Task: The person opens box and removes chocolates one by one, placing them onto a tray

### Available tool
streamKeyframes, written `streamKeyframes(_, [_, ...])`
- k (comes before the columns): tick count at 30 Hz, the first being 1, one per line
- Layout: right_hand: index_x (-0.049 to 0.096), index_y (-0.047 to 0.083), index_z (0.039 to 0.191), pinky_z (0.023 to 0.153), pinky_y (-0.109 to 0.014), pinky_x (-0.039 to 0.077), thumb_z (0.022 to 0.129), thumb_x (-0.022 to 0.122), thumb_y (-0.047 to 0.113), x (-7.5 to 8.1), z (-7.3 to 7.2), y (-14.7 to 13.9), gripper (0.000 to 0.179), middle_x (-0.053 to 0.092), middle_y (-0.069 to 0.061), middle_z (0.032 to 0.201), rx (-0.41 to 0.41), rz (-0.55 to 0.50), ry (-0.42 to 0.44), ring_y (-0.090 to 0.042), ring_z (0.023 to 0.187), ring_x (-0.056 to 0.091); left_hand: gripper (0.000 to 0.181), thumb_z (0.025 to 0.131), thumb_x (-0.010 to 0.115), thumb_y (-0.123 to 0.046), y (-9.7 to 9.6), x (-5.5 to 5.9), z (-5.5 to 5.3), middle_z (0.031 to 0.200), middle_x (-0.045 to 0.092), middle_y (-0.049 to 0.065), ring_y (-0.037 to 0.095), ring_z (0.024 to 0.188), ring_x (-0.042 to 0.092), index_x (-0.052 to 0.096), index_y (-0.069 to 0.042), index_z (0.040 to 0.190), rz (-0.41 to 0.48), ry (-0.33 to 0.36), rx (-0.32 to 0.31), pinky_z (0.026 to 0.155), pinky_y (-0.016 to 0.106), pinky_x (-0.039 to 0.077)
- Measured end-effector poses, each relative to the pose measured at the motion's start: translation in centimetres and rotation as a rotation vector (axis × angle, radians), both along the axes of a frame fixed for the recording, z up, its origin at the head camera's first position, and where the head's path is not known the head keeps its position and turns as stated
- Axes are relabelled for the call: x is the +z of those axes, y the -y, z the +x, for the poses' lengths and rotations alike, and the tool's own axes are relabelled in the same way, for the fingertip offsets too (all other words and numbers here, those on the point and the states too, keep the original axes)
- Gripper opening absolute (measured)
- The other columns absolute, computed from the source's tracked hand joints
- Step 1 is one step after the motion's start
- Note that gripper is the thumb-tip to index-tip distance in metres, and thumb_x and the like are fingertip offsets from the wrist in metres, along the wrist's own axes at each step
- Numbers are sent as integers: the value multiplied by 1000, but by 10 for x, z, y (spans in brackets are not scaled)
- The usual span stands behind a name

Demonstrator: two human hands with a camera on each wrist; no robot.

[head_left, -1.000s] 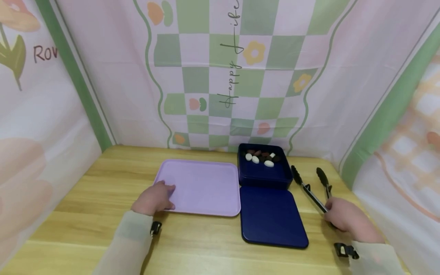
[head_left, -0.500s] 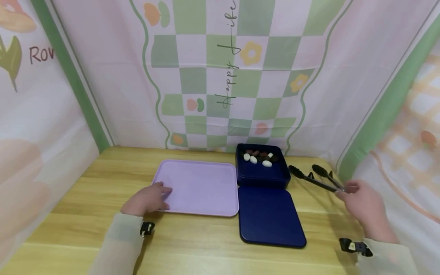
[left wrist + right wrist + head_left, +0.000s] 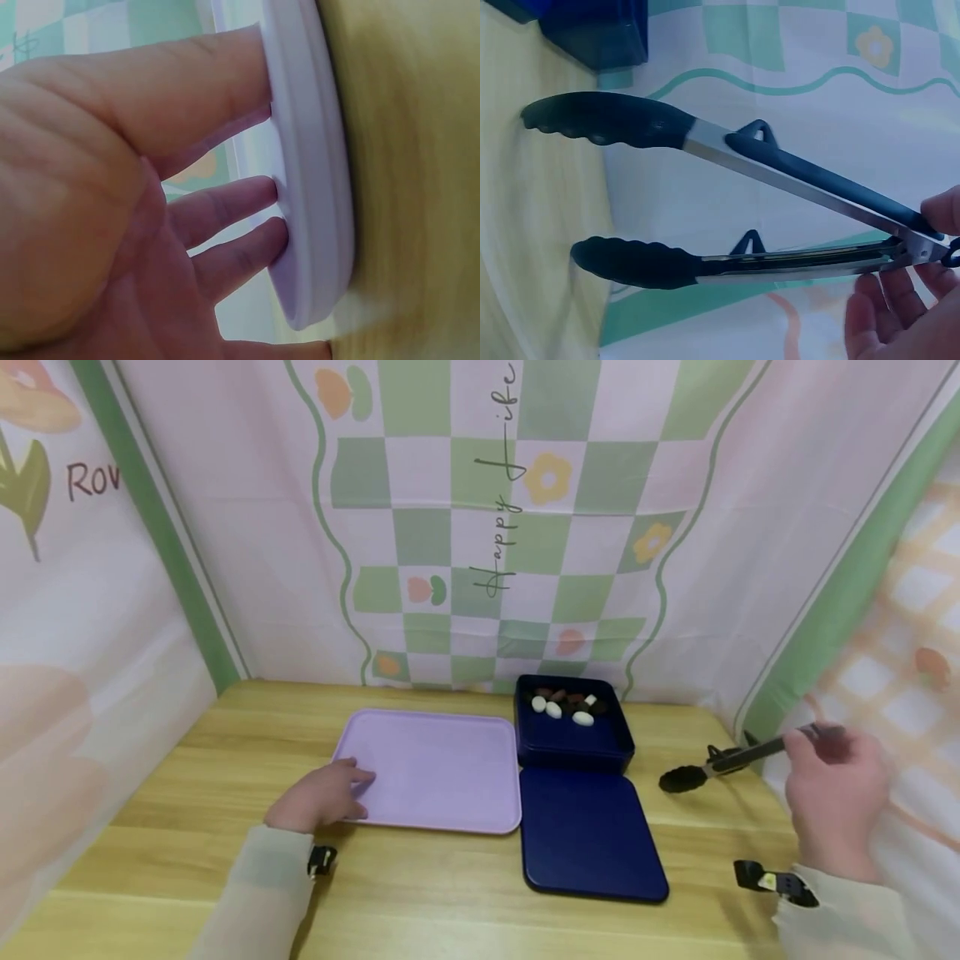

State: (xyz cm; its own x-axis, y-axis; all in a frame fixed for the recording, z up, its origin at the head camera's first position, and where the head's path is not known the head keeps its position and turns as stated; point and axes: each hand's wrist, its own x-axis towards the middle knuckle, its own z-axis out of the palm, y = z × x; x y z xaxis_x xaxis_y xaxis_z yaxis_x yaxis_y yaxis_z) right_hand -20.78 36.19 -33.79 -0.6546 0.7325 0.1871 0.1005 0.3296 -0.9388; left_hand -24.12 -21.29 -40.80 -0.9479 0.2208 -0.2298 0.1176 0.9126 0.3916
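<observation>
Within right hand's (image 3: 838,797) pinch, tongs (image 3: 810,182), splay clear only in right wrist view; left hand (image 3: 318,797) spread on tray (image 3: 450,768)

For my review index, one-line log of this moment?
left hand: touching lilac rectangular tray | right hand: holding black-tipped metal tongs, open | navy square box: white and dark pieces inside

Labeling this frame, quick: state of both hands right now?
Left hand: open, resting on the lilac tray.
Right hand: closed, holding the tongs near their hinge end.
</observation>
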Motion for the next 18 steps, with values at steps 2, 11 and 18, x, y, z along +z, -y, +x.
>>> streamKeyframes(2, [54, 24, 134, 98, -23, 42, 96, 65, 27, -3, -3, 2, 40, 59, 6, 121, 37, 29, 45, -10, 112, 54, 52, 83, 81, -14, 0, 0, 0, 149, 40, 29, 53, 135, 34, 65, -7, 132, 2, -3, 0, 109, 64, 30])
streamKeyframes(11, [15, 11, 158, 106, -54, 39, 98, 60, 44, -18, -15, 2, 82, 27, -23, 158, 264, 156, 165, -42, 138, 36, 52, 82, 81, -12, -2, 2, 3, 150, 39, 28, 53, 135, 34, 66, -7, 131, 19, -2, 13, 109, 63, 30])
streamKeyframes(18, [9, 4, 158, 107, -63, 33, 94, 62, 51, -22, -19, 3, 95, 24, -26, 157, 338, 195, 190, -48, 137, 34, 52, 82, 81, -12, -2, 3, 3, 149, 41, 28, 53, 134, 35, 66, -6, 131, 8, -13, 6, 108, 63, 31])
